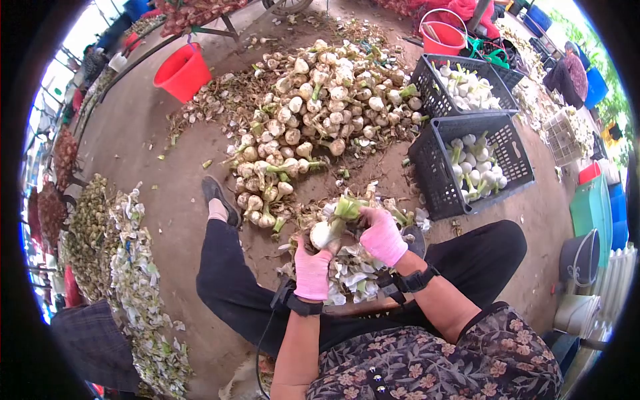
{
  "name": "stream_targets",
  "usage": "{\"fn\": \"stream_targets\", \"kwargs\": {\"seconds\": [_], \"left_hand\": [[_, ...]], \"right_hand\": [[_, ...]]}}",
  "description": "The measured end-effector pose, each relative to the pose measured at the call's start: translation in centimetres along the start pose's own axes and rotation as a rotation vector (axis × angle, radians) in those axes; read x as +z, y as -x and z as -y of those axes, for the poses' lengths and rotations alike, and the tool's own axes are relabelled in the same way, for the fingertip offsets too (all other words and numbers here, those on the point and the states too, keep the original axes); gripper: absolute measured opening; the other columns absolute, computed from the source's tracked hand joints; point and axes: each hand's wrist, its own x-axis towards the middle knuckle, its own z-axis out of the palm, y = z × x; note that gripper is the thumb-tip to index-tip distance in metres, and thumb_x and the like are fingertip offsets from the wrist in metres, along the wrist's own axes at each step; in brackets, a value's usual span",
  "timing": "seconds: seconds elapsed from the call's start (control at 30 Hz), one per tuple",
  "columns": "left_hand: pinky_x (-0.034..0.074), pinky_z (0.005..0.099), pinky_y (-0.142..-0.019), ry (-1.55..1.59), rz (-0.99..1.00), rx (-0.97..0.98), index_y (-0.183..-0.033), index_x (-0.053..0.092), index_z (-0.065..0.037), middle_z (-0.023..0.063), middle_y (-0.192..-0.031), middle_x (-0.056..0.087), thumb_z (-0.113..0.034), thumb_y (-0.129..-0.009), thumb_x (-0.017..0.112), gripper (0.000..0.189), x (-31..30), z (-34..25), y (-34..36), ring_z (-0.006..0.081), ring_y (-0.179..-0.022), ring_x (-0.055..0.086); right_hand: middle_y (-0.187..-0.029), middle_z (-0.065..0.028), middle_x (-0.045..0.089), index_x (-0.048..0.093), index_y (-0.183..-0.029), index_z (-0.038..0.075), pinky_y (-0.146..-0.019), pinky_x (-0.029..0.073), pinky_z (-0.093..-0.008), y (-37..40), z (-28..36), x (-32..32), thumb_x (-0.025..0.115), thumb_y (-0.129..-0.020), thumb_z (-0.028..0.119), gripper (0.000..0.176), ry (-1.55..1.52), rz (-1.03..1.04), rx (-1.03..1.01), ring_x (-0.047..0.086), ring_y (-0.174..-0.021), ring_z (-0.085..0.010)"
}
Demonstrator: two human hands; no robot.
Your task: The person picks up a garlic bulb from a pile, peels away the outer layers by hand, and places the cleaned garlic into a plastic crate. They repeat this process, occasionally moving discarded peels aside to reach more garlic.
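Note:
Both hands wear pink gloves and meet over a heap of papery peelings between the legs. My left hand is closed around the lower side of a white garlic bulb. On the right, my right hand pinches at the green stem of the garlic, its fingertips partly hidden. Beyond them lies a big pile of unpeeled garlic. Cleaner white bulbs lie in a near black crate and in a far black crate, both to the right of the pile.
A red bucket stands at the upper left, and another red bucket at the upper right. A long strip of peelings runs along the left. Another person sits at the far right. A grey bucket stands at right.

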Motion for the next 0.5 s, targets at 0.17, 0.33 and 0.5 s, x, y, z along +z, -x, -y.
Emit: {"fn": "stream_targets", "kwargs": {"seconds": [0.17,0.33,0.5], "left_hand": [[0.048,0.0292,-0.088,-0.072,0.191,-0.069,-0.125,0.044,0.003,0.0095,-0.114,0.059,0.003,-0.084,0.061,0.045,0.2,-1.8,1.1,0.0174,-0.100,0.059],[0.048,0.0299,-0.089,0.105,0.246,-0.112,-0.124,0.047,0.003,0.0087,-0.114,0.059,0.011,-0.079,0.062,0.049,0.9,-0.8,1.8,0.0168,-0.102,0.058],[0.047,0.0300,-0.092,-0.080,0.263,-0.080,-0.126,0.045,0.002,0.0095,-0.118,0.056,0.008,-0.078,0.065,0.053,0.5,-1.7,1.4,0.0183,-0.105,0.057]], "right_hand": [[-0.088,-0.0198,0.066,0.064,-0.104,0.002,-0.075,0.050,-0.0338,-2.0,-4.5,1.3,0.057,-0.069,-0.003,0.036,-0.055,-0.125,-0.131,0.066,-0.084,-0.0287],[-0.098,-0.0184,0.066,0.063,-0.110,0.007,-0.084,0.049,-0.0354,-4.7,-7.6,0.6,0.053,-0.067,-0.005,0.046,0.357,-0.212,0.020,0.063,-0.094,-0.0308],[-0.114,-0.0177,0.061,0.061,-0.115,0.007,-0.093,0.045,-0.0351,-3.4,-6.3,-1.7,0.057,-0.067,-0.006,0.050,0.386,-0.037,-0.220,0.058,-0.107,-0.0301]]}}
